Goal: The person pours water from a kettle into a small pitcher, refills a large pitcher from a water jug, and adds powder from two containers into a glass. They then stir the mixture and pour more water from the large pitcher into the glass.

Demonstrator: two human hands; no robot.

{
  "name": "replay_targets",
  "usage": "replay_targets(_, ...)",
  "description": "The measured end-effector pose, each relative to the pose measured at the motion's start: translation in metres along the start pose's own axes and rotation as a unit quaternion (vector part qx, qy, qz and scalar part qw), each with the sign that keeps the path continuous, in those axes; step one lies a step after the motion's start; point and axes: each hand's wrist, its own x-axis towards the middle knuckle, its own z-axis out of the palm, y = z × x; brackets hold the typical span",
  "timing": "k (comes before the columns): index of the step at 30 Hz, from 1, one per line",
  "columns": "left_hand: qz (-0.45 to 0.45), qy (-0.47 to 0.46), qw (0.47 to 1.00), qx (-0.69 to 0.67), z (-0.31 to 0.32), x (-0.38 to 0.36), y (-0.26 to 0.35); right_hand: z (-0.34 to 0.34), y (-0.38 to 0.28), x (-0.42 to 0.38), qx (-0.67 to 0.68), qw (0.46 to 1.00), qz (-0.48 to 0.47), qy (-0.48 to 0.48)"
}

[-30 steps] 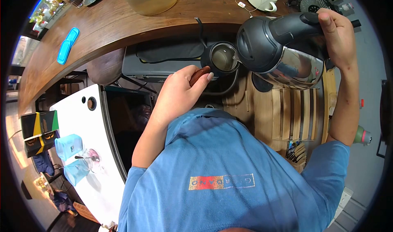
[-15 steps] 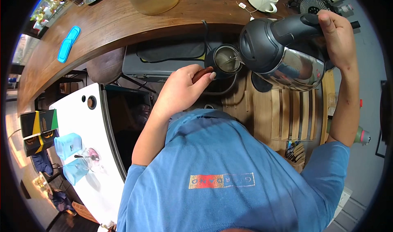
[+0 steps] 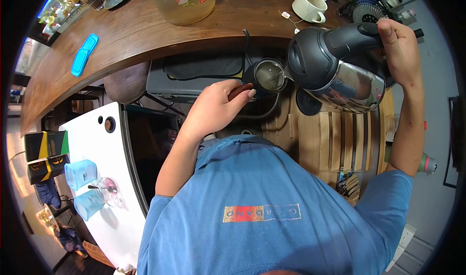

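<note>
In the upper right of the frame, the right hand (image 3: 399, 49) is closed around the black handle of an electric kettle (image 3: 335, 68), holding it up and tilted with its spout toward the left. The spout sits just above the rim of a small dark pot (image 3: 268, 76), near the upper middle of the frame. The left hand (image 3: 215, 107) is wrapped around the pot's brown handle (image 3: 239, 89), fingers curled over it, holding the pot above a wooden slatted rack (image 3: 335, 139). A round black kettle base (image 3: 307, 102) lies on the rack just below the kettle. Behind them, a curved wooden counter (image 3: 126, 37) runs across the top of the frame, with a white cup (image 3: 308, 7) at upper right, a clear jug (image 3: 180, 2) at top centre, and a blue case (image 3: 83, 55) at upper left. A blue shirt (image 3: 272, 207) fills the lower middle.
</note>
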Motion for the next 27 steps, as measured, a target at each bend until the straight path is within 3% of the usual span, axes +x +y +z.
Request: replay_targets(27,0.021,-0.009,1.000,-0.004,0.009,0.015,-0.002,-0.006,0.007,-0.001,0.002,0.999,0.053,-0.008)
